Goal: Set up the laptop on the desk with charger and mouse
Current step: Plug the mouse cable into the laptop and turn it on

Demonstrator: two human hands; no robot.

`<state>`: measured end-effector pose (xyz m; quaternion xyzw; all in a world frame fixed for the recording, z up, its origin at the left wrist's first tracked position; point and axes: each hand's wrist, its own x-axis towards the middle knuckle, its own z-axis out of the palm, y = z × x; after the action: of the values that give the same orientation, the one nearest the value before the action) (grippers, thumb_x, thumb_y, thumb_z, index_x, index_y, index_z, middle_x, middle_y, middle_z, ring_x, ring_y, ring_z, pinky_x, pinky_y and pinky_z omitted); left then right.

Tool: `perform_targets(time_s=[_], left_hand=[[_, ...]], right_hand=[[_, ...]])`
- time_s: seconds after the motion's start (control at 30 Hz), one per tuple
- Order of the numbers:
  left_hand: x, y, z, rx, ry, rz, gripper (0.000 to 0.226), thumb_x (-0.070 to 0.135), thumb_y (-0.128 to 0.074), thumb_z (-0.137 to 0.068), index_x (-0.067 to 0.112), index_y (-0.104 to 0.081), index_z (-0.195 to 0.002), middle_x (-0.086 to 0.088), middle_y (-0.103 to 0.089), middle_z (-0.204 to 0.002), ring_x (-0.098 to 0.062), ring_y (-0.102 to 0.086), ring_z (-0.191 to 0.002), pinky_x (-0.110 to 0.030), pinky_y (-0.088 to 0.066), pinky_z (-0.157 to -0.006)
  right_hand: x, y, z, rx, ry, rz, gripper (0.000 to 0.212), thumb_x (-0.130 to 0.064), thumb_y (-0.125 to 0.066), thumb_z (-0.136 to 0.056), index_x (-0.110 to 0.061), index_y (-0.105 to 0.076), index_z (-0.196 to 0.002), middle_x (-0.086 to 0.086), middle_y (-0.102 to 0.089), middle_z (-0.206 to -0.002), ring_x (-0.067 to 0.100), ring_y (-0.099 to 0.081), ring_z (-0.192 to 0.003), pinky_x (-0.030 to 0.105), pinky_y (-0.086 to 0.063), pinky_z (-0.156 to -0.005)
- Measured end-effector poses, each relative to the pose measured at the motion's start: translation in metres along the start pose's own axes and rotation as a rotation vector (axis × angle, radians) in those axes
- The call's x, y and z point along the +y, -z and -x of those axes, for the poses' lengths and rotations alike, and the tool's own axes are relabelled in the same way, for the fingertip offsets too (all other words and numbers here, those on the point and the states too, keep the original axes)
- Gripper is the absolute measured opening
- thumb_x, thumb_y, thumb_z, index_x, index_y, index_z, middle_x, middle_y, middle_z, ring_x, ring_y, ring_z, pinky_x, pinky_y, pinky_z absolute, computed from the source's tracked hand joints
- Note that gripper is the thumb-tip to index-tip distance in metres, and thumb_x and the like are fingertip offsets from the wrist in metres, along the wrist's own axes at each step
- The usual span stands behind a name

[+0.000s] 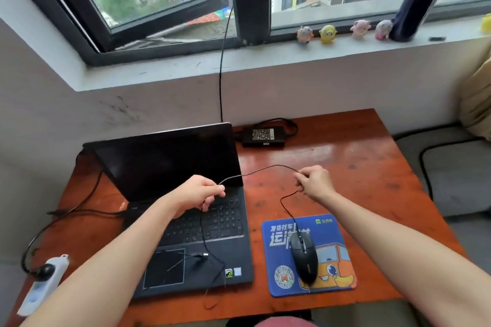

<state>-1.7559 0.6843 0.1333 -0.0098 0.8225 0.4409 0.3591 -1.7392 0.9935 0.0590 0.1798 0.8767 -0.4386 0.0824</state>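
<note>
Both forearms reach over the desk (pixel 358 156); I see my left hand (pixel 198 195) and right hand (pixel 313 184) each pinched on the mouse cable (pixel 268 168), stretched above the open laptop (pixel 175 194); mouse (pixel 304 257) on its pad (pixel 337 231), charger (pixel 263 137) behind

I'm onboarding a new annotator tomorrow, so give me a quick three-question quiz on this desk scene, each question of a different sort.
1. True or false: the mouse sits on the blue mouse pad.
2. Multiple choice: what do the left hand and right hand hold between them? A) the charger brick B) the mouse cable C) the power strip
3. Fill in: the cable's USB plug lies loose on the laptop, beside its ____.

Key: 1 true. 2 B. 3 touchpad.
</note>
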Motion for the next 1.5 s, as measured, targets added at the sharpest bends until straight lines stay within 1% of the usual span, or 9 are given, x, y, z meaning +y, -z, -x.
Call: perform_targets(time_s=[0.1, 0.27, 0.47, 0.57, 0.8, 1.0, 1.13, 1.27, 1.5], left_hand=[[-0.017, 0.018, 0.008, 0.017, 0.024, 0.096, 0.03, 0.026, -0.052, -0.097, 0.006, -0.072, -0.087, 0.003, -0.037, -0.051, -0.013, -0.041, -0.048, -0.033, -0.049, -0.065], [0.009, 0.008, 0.004, 0.025, -0.081, -0.037, 0.03, 0.027, -0.052, -0.097, 0.011, -0.073, -0.084, 0.007, -0.036, -0.047, -0.009, -0.032, -0.043, -0.023, -0.034, -0.043], [0.039, 0.011, 0.001, -0.04, -0.125, -0.097, 0.023, 0.03, -0.06, -0.09, 0.015, -0.074, -0.08, 0.006, -0.033, -0.049, -0.009, -0.026, -0.042, -0.023, -0.022, -0.041], [0.031, 0.031, 0.01, 0.012, -0.148, -0.111, 0.023, 0.032, -0.061, -0.089, 0.017, -0.074, -0.078, 0.006, -0.041, -0.05, -0.009, -0.036, -0.045, -0.023, -0.036, -0.048], [0.007, 0.062, 0.024, 0.079, -0.172, 0.037, 0.022, 0.018, -0.055, -0.096, 0.009, -0.072, -0.086, 0.007, -0.04, -0.052, -0.007, -0.038, -0.047, -0.028, -0.047, -0.063], [0.049, 0.051, 0.023, 0.069, -0.296, 0.034, 0.021, 0.017, -0.055, -0.096, 0.003, -0.07, -0.088, 0.009, -0.04, -0.051, -0.005, -0.038, -0.048, -0.024, -0.042, -0.051], [0.076, 0.054, 0.023, 0.046, -0.349, 0.146, 0.024, 0.019, -0.056, -0.096, -0.003, -0.067, -0.094, -0.001, -0.031, -0.057, -0.013, -0.031, -0.05, -0.026, -0.044, -0.054], [0.081, 0.069, 0.028, -0.029, -0.315, 0.173, 0.026, 0.026, -0.061, -0.092, 0.002, -0.069, -0.095, -0.001, -0.039, -0.058, -0.015, -0.044, -0.053, -0.024, -0.048, -0.062], [0.1, 0.077, 0.022, -0.094, -0.328, 0.252, 0.019, 0.014, -0.05, -0.098, 0.001, -0.063, -0.092, -0.007, -0.05, -0.06, -0.02, -0.052, -0.057, -0.024, -0.039, -0.053]], right_hand=[[0.011, 0.019, -0.009, -0.04, -0.112, 0.318, 0.015, -0.027, -0.062, -0.091, -0.017, -0.073, -0.095, 0.009, -0.073, -0.091, 0.026, -0.07, -0.085, 0.034, -0.055, -0.073], [-0.052, -0.002, 0.008, -0.095, 0.355, 0.593, 0.069, -0.041, -0.065, -0.082, -0.042, -0.032, -0.143, -0.004, -0.043, -0.14, 0.026, -0.061, -0.108, 0.037, -0.048, -0.087], [-0.088, -0.017, 0.013, -0.281, 0.543, 0.336, 0.018, -0.039, -0.064, -0.088, -0.03, -0.069, -0.103, -0.009, -0.072, -0.09, 0.004, -0.063, -0.071, 0.029, -0.052, -0.071], [-0.076, 0.002, -0.002, -0.138, 0.44, 0.214, 0.016, -0.033, -0.062, -0.09, -0.025, -0.071, -0.08, -0.009, -0.069, -0.067, -0.004, -0.056, -0.054, 0.027, -0.05, -0.062], [-0.044, 0.061, -0.033, 0.184, -0.131, 0.26, 0.017, -0.032, -0.058, -0.088, -0.024, -0.072, -0.09, -0.007, -0.073, -0.074, 0.022, -0.068, -0.096, 0.031, -0.052, -0.082], [-0.124, 0.029, -0.001, -0.131, 0.416, 0.364, 0.062, -0.038, -0.071, -0.078, -0.042, -0.046, -0.135, -0.017, -0.067, -0.075, 0.01, -0.064, -0.081, 0.03, -0.051, -0.075], [-0.144, 0.013, 0.007, -0.299, 0.528, 0.227, 0.005, -0.037, -0.068, -0.084, -0.035, -0.071, -0.087, -0.009, -0.068, -0.065, 0.002, -0.058, -0.053, 0.034, -0.056, -0.064], [-0.144, 0.031, -0.006, -0.07, 0.476, 0.178, 0.021, -0.036, -0.059, -0.087, -0.031, -0.063, -0.067, -0.011, -0.066, -0.059, 0.006, -0.059, -0.055, 0.038, -0.055, -0.066], [-0.131, 0.082, -0.034, 0.28, 0.225, -0.091, 0.008, -0.02, -0.055, -0.092, -0.015, -0.061, -0.087, -0.005, -0.069, -0.061, 0.009, -0.063, -0.043, 0.028, -0.053, -0.063]])
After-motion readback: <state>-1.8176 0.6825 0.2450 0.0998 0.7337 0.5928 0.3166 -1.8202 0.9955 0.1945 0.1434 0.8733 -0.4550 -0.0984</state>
